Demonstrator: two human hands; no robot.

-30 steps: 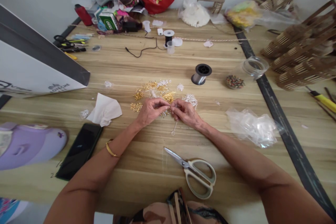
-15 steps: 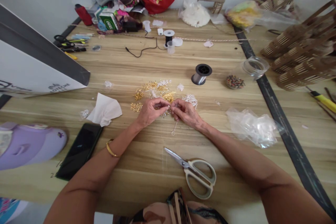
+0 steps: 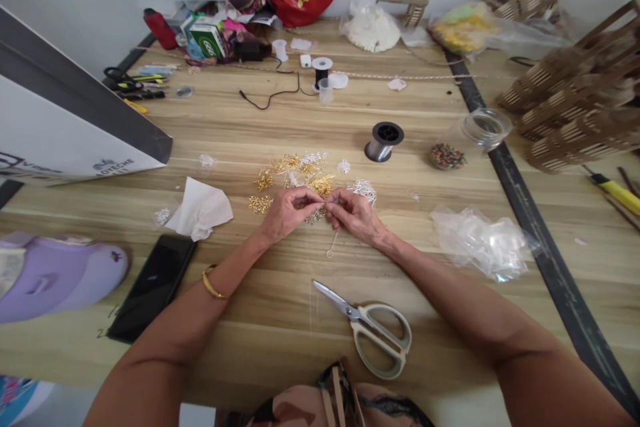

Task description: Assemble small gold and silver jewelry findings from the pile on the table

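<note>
My left hand (image 3: 287,211) and my right hand (image 3: 354,215) meet fingertip to fingertip over the wooden table (image 3: 260,127), both pinched on a small beaded piece with a short silver chain (image 3: 332,243) hanging from it. Just behind my fingers lie little heaps of gold and silver findings (image 3: 300,173). White-handled scissors (image 3: 373,330) rest shut on the table close to my body. A gold bangle (image 3: 212,285) sits on my left wrist.
A spool of clear thread (image 3: 383,141), a dish of mixed beads (image 3: 447,155) and a glass jar (image 3: 486,127) stand to the right. Crumpled plastic bag (image 3: 479,241), tissue (image 3: 199,209), black phone (image 3: 153,285), purple cap (image 3: 55,275), white board (image 3: 60,113), wooden baskets (image 3: 575,100).
</note>
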